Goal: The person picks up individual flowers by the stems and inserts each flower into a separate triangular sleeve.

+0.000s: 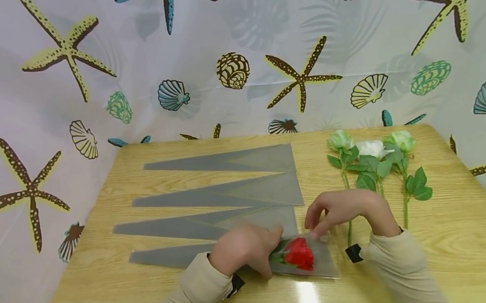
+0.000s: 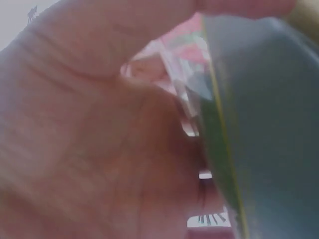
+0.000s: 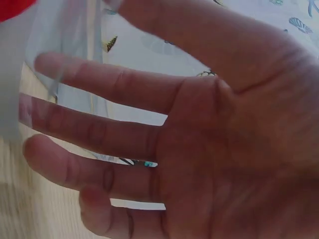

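Red rose (image 1: 299,254) lies between your hands in a clear sleeve (image 1: 326,265) your left hand (image 1: 246,248) grips; hold lightly, letting your right hand (image 1: 341,208), fingers spread, steady the wide end.

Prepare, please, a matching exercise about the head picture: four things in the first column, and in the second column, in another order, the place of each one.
Things
1. Red flower with a green stem
2. White flower with green leaves
3. Three grey tapered plastic sleeves
4. White cloth printed with starfish and shells

Places
A. Between two pale green flowers
B. Behind the light wooden table
C. Inside a see-through sleeve, beside the left hand
D. Flat in rows, left of the white flower

Right pairs: 1-C, 2-A, 3-D, 4-B
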`<state>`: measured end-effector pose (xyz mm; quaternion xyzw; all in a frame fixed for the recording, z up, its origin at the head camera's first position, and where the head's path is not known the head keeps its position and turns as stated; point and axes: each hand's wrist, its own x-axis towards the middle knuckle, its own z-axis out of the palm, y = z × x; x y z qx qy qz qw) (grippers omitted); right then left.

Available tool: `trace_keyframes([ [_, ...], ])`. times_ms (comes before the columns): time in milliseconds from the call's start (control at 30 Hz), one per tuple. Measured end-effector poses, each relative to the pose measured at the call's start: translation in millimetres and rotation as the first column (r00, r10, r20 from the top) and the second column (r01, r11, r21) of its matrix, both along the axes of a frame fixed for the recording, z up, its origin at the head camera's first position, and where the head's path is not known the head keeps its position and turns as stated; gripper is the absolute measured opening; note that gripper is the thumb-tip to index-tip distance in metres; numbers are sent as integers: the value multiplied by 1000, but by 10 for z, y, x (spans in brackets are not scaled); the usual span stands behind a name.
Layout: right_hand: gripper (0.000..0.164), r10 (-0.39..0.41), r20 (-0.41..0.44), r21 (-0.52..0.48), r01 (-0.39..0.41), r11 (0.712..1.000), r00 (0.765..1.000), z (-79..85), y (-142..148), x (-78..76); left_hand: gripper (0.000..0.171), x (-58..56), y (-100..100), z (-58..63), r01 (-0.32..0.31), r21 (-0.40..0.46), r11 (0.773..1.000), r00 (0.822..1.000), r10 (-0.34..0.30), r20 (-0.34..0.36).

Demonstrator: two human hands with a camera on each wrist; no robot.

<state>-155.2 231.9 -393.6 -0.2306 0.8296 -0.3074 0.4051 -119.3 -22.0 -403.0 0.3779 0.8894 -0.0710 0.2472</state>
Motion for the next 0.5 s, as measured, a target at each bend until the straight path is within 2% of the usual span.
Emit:
trace_keyframes([
  [200,17,5,22,22,-5,1000,1000,-7,-82,11,58,59,54,-6,-1,-17,1000,1000,0,-24],
  [367,21,8,7,25,-8,1000,1000,5,-82,-1,60,48,37,12,0,-38,999,1000,-1,-25],
  [500,24,24,27,11,-24,1000,999,4,-76,-21,68,35,8,43,-1,-42,999,1000,1,-13],
])
